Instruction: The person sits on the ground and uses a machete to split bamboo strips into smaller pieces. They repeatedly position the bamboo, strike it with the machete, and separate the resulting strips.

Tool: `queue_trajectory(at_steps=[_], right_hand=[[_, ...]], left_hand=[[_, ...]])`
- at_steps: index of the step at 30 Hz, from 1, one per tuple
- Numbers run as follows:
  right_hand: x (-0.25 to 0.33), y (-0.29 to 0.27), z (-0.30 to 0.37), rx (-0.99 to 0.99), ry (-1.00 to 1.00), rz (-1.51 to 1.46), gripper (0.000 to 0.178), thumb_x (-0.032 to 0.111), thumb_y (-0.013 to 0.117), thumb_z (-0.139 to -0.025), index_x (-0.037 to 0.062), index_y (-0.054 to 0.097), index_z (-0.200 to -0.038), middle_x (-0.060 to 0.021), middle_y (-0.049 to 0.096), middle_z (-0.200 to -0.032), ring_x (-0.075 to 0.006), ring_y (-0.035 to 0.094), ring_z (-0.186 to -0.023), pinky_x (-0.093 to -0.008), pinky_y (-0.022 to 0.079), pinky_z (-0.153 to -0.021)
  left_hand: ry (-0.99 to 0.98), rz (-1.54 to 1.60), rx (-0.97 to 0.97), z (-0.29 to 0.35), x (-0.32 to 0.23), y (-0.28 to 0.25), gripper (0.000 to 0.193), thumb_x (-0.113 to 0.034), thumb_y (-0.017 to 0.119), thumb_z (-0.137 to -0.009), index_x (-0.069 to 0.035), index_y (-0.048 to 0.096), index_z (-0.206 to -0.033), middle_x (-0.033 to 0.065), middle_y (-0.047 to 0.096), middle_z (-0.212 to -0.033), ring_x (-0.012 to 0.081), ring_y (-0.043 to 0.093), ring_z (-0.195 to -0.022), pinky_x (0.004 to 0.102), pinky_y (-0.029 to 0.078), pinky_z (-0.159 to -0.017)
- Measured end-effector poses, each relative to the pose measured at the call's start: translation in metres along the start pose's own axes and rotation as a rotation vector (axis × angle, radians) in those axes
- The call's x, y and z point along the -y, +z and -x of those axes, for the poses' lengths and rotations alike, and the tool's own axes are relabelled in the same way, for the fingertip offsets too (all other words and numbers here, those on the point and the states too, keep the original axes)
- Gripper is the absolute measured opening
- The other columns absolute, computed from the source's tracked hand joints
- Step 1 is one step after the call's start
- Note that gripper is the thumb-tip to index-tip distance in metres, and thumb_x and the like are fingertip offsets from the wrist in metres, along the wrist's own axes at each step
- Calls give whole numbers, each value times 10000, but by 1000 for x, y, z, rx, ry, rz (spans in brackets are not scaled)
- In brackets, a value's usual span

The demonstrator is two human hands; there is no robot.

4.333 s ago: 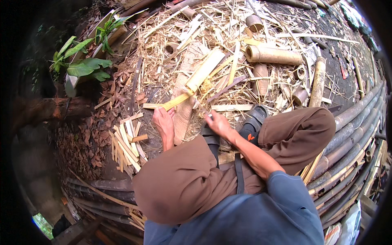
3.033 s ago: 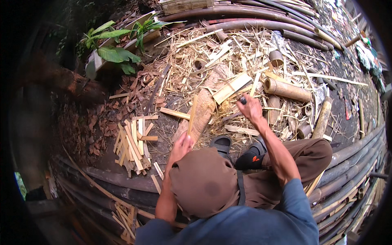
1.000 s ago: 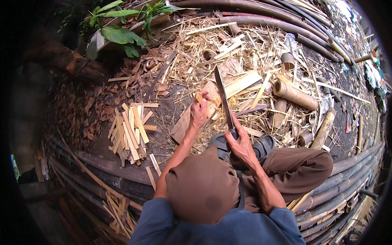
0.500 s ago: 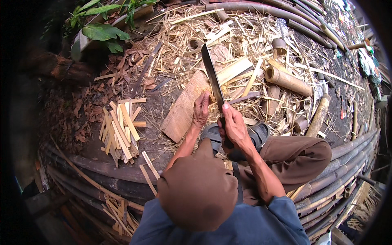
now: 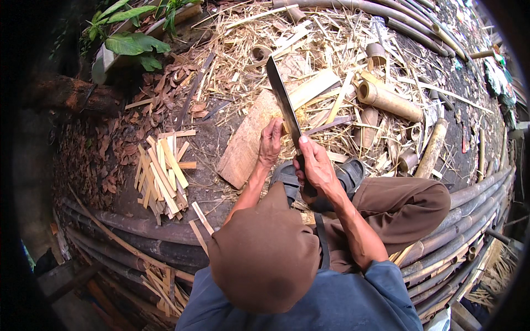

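Note:
In my right hand [image 5: 316,165] is the handle of a long machete [image 5: 284,99], its dark blade slanting up and to the left. My left hand [image 5: 270,142] is closed just left of the blade, fingers around a small bamboo piece [image 5: 285,128] that is mostly hidden by the hand and blade. Beneath both lies a flat wooden board [image 5: 237,157], slanting across the ground. A pale split bamboo slat [image 5: 314,88] rests beyond the blade, partly over the board.
A pile of cut strips [image 5: 165,174] lies to the left. Shavings [image 5: 331,49] cover the ground ahead. Bamboo sections [image 5: 389,102] lie to the right. Long bamboo poles [image 5: 132,229] run behind me, and leafy plants [image 5: 135,44] stand far left.
Both hands stay close together at nearly the same place. The machete has shifted very slightly; the whole view has moved a little.

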State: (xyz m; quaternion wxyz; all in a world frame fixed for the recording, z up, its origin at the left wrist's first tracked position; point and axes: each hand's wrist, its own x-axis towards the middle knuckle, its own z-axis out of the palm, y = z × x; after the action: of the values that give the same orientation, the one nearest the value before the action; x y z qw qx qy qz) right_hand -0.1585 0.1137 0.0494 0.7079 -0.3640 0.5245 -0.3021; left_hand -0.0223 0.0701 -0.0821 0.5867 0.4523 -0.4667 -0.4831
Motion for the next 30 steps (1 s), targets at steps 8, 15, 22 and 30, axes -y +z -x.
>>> queue_trajectory(at_steps=[8,15,22,30], right_hand=[[0,-2,0,10,-13,25,430,473,357,-1016,74,498,-936,11,452,-604,-78,432,-468,-239,355,-417],[-2,-3,-2,15,-5,-2,424,470,353,-1018,78,509,-975,11,443,-608,-77,421,-464,-240,347,-411],[4,-1,4,5,14,33,449,459,345,-1022,127,522,-1267,15,436,-612,-81,420,-471,-243,354,-414],[1,-4,4,-3,-70,106,416,490,355,-1011,104,430,-875,9,427,-614,-79,419,-469,-237,359,-416]], left_hand=[[-44,-9,48,0,-9,-2,376,-353,434,-1027,-14,583,-963,-31,470,-770,72,394,-709,230,378,-639],[-59,-46,19,0,-14,1,394,-374,436,-1024,-18,583,-944,-27,486,-758,78,406,-706,236,387,-648],[-43,16,15,0,-3,2,393,-376,438,-1023,-24,560,-895,-37,473,-752,72,390,-701,234,369,-630],[-59,58,28,-1,-6,6,399,-386,440,-1021,-35,572,-885,-52,460,-759,61,384,-707,222,365,-633]])
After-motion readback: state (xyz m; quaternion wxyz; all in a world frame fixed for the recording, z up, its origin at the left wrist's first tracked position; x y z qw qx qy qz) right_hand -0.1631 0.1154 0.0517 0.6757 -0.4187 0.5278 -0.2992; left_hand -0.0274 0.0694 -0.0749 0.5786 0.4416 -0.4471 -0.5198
